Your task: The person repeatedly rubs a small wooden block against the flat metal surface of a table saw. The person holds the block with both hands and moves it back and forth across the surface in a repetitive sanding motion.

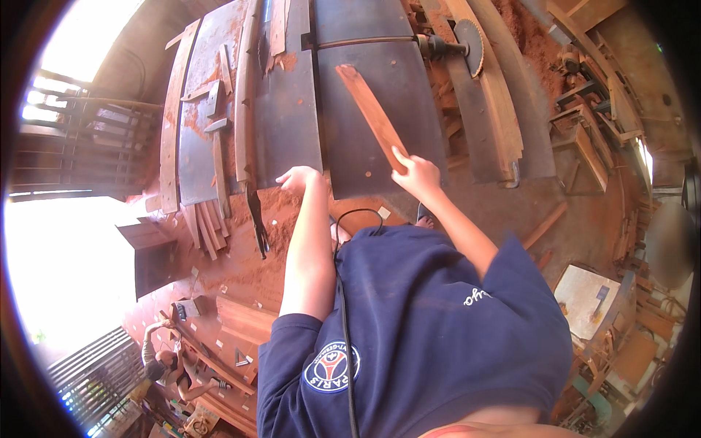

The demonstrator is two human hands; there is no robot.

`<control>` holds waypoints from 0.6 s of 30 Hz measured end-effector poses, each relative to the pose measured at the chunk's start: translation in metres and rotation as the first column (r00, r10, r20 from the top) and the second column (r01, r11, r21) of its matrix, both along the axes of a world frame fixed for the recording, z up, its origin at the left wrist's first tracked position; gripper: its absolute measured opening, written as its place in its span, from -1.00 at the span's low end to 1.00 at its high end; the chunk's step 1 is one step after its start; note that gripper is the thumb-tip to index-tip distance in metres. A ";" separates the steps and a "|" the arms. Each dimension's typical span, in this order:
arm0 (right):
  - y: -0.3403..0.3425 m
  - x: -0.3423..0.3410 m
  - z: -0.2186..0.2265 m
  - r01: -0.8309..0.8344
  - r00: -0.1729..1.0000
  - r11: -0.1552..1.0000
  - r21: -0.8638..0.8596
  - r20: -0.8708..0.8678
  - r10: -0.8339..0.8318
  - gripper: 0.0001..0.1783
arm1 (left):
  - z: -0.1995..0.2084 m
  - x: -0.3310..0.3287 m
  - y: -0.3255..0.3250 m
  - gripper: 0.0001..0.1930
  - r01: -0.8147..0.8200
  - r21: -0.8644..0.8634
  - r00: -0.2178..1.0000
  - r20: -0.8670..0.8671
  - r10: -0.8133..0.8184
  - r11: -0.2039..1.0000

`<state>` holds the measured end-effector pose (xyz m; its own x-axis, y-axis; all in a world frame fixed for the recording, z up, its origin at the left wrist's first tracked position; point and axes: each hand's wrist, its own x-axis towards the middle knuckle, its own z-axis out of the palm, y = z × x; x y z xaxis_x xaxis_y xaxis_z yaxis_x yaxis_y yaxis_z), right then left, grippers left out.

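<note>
1. the reddish wooden strip (374,117) is over the dark top of the bench (416,117), slanting away from the person, its far end toward the left; whether it lies flat or is lifted slightly i cannot tell.
2. the right hand (418,177) has its fingers closed round the strip's near end, probably because a grip there leaves the rest of the length free and keeps the hand at the near side.
3. the left hand (298,179) is by the near edge, left of the strip, fingers loosely curled with no thing seen in them; whether it touches the edge is unclear. held apart like this, it seems to leave the right hand alone bearing the strip.
4. right of the plate, a toothed round blade (471,48) sits on a shaft, upright and well apart from both hands, presumably mounted out there so its rim stays clear.
5. on the left part, a hammer (217,126) lies among wood scraps, likely put down within reach.
6. farther off, lower left, a co-worker (174,363) bends near long boards.
</note>
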<state>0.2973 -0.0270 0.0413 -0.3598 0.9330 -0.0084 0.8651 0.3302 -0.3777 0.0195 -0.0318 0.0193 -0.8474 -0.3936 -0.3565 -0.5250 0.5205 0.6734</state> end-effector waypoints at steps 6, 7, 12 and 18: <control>-0.080 0.110 0.023 0.077 0.991 0.987 -0.140 0.115 -0.061 -0.26 | 0.015 0.009 0.001 -0.36 -0.025 0.011 0.999 0.043 0.025 1.000; -0.084 0.117 0.026 0.081 0.992 0.986 -0.146 0.112 -0.065 -0.27 | 0.006 0.003 0.000 -0.37 -0.036 -0.033 0.999 0.020 0.036 0.999; -0.057 0.111 0.020 0.037 0.995 0.991 -0.125 0.093 -0.025 -0.30 | -0.003 0.005 0.006 -0.35 -0.098 -0.010 0.995 -0.015 0.098 0.995; 0.048 0.045 0.007 -0.128 0.991 0.984 -0.121 0.032 0.132 -0.25 | 0.001 0.002 0.004 -0.39 -0.065 -0.040 0.997 0.045 0.067 0.997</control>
<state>0.3419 0.0212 0.0481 -0.4752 0.8699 -0.1322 0.8326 0.3960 -0.3873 0.0211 -0.0282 0.0203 -0.8020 -0.4624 -0.3781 -0.5893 0.5090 0.6275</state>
